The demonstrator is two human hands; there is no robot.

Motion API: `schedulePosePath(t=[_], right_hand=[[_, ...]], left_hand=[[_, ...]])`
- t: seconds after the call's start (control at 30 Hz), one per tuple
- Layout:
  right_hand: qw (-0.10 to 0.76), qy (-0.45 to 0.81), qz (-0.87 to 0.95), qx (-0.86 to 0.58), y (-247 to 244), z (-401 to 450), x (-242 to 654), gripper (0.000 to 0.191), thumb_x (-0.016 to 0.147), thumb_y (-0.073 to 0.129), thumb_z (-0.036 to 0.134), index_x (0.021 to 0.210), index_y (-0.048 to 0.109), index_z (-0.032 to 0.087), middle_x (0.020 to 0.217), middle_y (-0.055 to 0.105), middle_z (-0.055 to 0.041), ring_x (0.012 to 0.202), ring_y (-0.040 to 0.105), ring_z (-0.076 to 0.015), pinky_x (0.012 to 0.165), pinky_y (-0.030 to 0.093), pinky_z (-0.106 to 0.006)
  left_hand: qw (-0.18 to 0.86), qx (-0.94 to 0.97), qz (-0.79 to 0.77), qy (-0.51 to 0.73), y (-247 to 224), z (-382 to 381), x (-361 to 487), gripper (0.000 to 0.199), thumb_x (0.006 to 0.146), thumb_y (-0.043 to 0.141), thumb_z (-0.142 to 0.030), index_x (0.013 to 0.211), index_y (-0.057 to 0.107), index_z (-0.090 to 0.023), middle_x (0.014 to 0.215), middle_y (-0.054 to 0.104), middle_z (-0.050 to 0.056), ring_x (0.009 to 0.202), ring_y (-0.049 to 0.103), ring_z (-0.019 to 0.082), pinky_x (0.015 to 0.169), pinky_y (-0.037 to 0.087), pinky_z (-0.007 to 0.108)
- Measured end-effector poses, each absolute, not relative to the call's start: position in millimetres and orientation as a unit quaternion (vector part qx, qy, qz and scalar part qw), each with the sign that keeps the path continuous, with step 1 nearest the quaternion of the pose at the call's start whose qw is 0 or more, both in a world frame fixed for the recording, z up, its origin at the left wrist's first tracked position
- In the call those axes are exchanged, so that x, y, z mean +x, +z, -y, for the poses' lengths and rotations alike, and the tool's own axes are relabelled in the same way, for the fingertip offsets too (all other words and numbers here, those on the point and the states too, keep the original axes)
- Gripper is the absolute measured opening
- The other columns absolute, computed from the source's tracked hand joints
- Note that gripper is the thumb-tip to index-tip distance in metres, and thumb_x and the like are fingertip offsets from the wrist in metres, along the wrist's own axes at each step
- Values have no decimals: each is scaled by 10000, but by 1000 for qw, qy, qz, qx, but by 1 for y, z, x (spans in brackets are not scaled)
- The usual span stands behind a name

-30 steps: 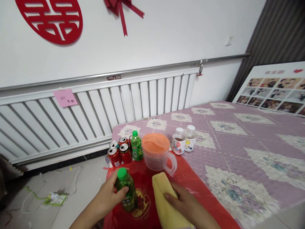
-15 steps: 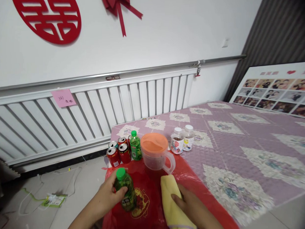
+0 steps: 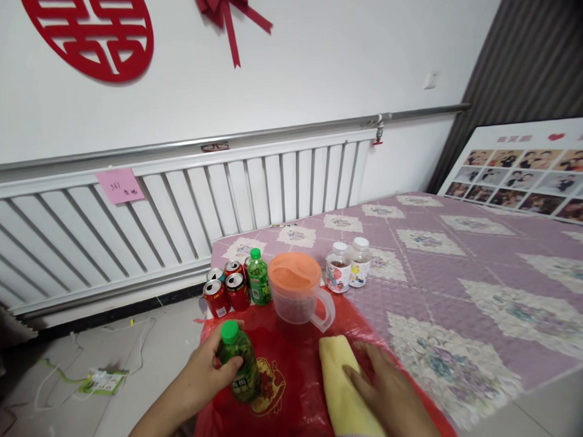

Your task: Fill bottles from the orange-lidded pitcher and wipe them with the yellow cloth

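Note:
My left hand (image 3: 213, 368) is wrapped round a green bottle (image 3: 244, 367) with a bright green cap, upright over the red plastic sheet (image 3: 297, 377). A folded yellow towel (image 3: 342, 382) lies on the right part of that sheet. Across its right side rests my right hand (image 3: 381, 381), with thumb and fingers spread apart; the thumb touches the towel. Beyond the hands stands a clear plastic pitcher (image 3: 294, 304) with an orange lid, its handle turned to the right. A second green bottle (image 3: 259, 280) is just left of the pitcher.
Several red drink cans (image 3: 216, 299) cluster at the back left. Two small white-capped bottles (image 3: 338, 268) stand right of the pitcher on a purple floral cover (image 3: 381, 311). A white radiator (image 3: 252, 188) runs along the wall behind. Cords (image 3: 58, 379) lie on the left floor.
The yellow towel has shifted slightly to the right, and my right hand's fingers have loosened and spread from it. My left hand and the bottle have hardly moved.

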State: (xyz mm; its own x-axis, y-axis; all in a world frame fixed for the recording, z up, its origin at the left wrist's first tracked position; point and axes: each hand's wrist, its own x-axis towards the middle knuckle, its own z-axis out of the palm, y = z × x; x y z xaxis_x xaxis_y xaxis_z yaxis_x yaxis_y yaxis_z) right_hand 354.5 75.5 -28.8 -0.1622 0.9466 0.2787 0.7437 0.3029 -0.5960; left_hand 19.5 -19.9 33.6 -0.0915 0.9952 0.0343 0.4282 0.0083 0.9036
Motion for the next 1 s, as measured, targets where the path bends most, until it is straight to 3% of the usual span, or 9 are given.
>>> schedulePosePath(t=[0.07,0.13,0.3,0.47,0.63,0.83,1.0], right_hand=[[336,191,740,-551,-18,-69,343,249,862,495,429,887,624,217,901,697,-89,828,668,-244,755,523,-351],[341,213,759,-512,-9,-61,329,277,905,441,411,762,598,234,786,660,-63,735,638,-222,675,509,-330],[316,157,825,-441,-14,-52,300,202,876,510,263,973,682,227,1012,677,-101,959,618,-261,861,494,-405],[313,45,803,-505,-40,-60,298,388,798,558,215,1181,615,183,1182,624,-165,1113,560,-334,938,467,-505],[305,53,809,-500,-48,-64,301,371,817,544,210,1169,619,121,1204,624,-198,1138,558,-341,967,463,-504],[323,134,812,-468,-37,-63,307,262,886,495,234,1096,643,180,1122,677,-127,1042,618,-266,941,491,-416],[306,82,793,-521,-30,-65,315,220,915,484,262,1058,645,218,1052,672,-113,971,606,-278,838,477,-433]], left_hand=[[352,574,-619,405,34,20,20,547,798,645,-339,1312,495,-227,1204,643,84,1099,590,275,966,466,371],[355,573,-617,407,35,21,21,533,808,630,-318,1313,485,-226,1237,617,88,1133,567,275,1003,438,385],[372,577,-601,409,32,21,19,531,822,609,-300,1324,452,-229,1215,612,83,1119,562,265,1015,427,389],[367,591,-594,405,28,22,15,524,821,608,-302,1318,454,-233,1200,616,87,1084,572,266,959,466,376],[350,607,-601,384,33,24,15,491,819,577,-258,1295,456,-238,1188,608,69,1072,567,242,960,460,355],[340,609,-616,367,40,25,18,476,805,565,-278,1270,474,-236,1068,641,49,964,585,228,914,476,343],[363,600,-606,376,37,25,18,524,820,575,-334,1317,432,-250,1183,609,69,1015,579,240,937,466,349]])
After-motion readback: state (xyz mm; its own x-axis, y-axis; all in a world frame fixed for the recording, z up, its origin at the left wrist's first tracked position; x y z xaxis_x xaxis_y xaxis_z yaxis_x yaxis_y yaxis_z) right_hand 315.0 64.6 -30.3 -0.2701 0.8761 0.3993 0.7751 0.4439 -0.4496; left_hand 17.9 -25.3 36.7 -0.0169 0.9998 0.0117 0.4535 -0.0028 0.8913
